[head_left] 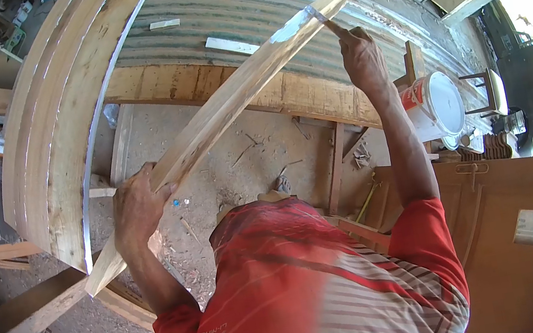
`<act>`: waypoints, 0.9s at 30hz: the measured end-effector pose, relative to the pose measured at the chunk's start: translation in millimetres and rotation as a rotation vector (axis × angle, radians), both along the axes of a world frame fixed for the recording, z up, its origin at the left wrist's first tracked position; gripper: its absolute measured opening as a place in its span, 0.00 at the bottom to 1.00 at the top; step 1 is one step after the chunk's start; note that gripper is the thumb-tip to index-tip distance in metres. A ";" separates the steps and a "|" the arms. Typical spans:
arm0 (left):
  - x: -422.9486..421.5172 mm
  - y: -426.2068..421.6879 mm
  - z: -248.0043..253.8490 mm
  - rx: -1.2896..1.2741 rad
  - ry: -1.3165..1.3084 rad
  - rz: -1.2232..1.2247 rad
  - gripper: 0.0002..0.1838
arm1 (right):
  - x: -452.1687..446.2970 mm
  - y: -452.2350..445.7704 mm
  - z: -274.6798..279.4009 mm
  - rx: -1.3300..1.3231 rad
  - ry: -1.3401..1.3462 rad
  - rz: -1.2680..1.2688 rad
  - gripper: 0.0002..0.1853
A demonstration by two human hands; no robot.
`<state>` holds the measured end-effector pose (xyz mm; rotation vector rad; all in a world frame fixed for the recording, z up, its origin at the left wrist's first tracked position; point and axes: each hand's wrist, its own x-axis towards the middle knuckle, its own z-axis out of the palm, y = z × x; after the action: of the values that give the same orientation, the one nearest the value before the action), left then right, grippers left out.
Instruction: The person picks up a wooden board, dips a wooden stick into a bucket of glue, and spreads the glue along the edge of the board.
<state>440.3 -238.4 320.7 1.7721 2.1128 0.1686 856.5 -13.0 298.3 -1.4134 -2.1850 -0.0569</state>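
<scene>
My left hand is closed around the lower part of a long wooden board, which slants from the lower left to the upper right. With my right hand I grip a paintbrush, its bristles touching the board near the far end. A wet pale patch lies on the wood just left of the bristles, while the rest of the face is bare. Most of the brush handle is hidden in my fingers.
Several boards with pale edges lean side by side at the left. Corrugated sheeting lies ahead behind a wooden beam. At the right hangs a white bucket, near a brown wooden door. Shavings litter the ground.
</scene>
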 end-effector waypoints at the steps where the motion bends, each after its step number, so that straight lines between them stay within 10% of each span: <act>1: -6.8 0.1 -2.3 0.005 0.009 -0.013 0.26 | -2.4 -5.3 4.1 -0.024 0.021 -0.009 0.27; 22: 22.5 42.4 -0.6 0.055 0.021 -0.081 0.26 | 29.0 -16.0 -29.8 -0.028 -0.107 -0.134 0.30; 27: 59.8 69.6 -1.6 0.069 0.049 -0.015 0.28 | 12.0 -37.4 -14.2 0.176 -0.097 0.157 0.24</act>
<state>500.1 -168.8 319.2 1.8495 2.1512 0.1981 868.5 -50.4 284.2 -1.1605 -2.3002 -0.2595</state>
